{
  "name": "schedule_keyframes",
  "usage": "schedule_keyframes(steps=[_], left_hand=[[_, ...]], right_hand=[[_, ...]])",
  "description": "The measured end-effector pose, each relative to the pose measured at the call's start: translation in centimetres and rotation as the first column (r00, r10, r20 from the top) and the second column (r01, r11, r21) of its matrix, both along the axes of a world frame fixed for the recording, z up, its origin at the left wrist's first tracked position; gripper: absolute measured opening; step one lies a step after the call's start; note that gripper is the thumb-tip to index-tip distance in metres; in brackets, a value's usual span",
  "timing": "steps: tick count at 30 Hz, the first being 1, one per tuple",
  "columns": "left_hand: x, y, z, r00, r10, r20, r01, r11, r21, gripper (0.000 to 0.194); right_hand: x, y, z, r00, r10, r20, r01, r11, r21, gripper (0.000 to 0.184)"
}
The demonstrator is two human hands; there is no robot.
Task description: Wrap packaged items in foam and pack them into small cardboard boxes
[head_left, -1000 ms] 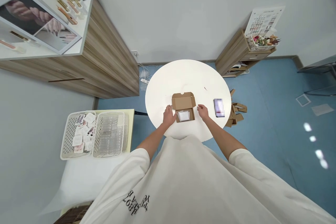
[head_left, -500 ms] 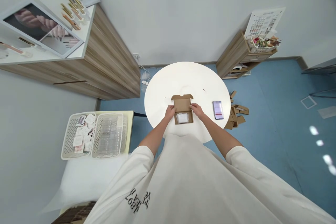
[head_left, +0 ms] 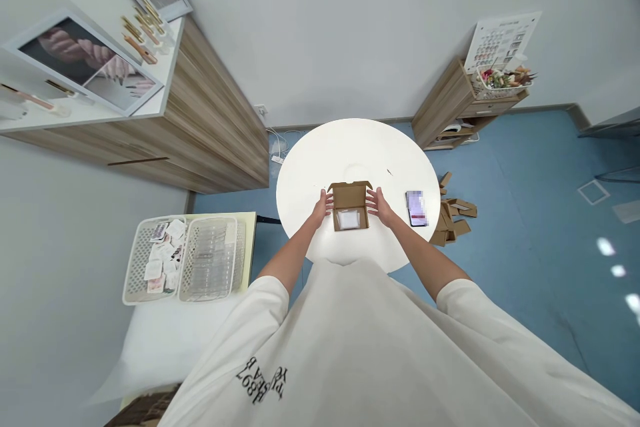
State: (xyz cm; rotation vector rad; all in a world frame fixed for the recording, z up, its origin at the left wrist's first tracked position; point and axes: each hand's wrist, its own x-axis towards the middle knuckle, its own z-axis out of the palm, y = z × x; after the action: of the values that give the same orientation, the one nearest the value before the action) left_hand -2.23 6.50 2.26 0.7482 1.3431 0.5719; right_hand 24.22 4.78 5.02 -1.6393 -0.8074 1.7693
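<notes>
On the white round table a small brown cardboard box stands with its lid raised. A clear-and-white packet lies inside it. At the left side of the box is my left hand, its fingers stretched out and spread. My right hand mirrors it at the right side, fingers apart and pointing at the box wall. Whether the fingertips touch the cardboard I cannot tell. Neither hand grips anything.
A phone lies on the table's right part. Flattened brown cardboard pieces are on the floor beyond. To the left, two white baskets hold small packets and clear cases. A wooden cabinet stands behind left, a shelf unit behind right.
Both hands have let go of the box's sides and opened, fingers now spread. The box lid stands more upright than before.
</notes>
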Motion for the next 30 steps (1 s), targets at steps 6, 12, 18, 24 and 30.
schedule_keyframes(steps=[6, 12, 18, 24, 30], left_hand=[[-0.5, 0.2, -0.1, 0.995, 0.087, 0.044, -0.085, 0.996, -0.034, 0.077], [-0.7, -1.1, -0.8, 0.997, -0.018, -0.075, 0.023, 0.998, 0.066, 0.044], [-0.5, -4.8, -2.1, 0.9, -0.14, -0.414, 0.297, 0.891, 0.343, 0.023], [-0.3, -8.3, -3.1, 0.715, -0.152, -0.682, 0.533, 0.749, 0.392, 0.031], [-0.2, -9.0, -4.2, 0.534, -0.259, -0.805, 0.654, 0.73, 0.199, 0.046]], right_hand=[[0.1, 0.0, 0.4, 0.997, -0.034, -0.062, 0.034, 0.999, 0.005, 0.075], [0.0, -0.7, -0.8, 0.998, 0.024, 0.064, -0.027, 0.999, 0.044, 0.067], [-0.4, -3.9, -2.7, 0.888, 0.171, 0.427, -0.282, 0.936, 0.211, 0.048], [-0.5, -7.3, -4.5, 0.627, 0.243, 0.74, -0.553, 0.808, 0.203, 0.039], [-0.4, -7.9, -5.9, 0.474, 0.349, 0.808, -0.635, 0.772, 0.039, 0.043]])
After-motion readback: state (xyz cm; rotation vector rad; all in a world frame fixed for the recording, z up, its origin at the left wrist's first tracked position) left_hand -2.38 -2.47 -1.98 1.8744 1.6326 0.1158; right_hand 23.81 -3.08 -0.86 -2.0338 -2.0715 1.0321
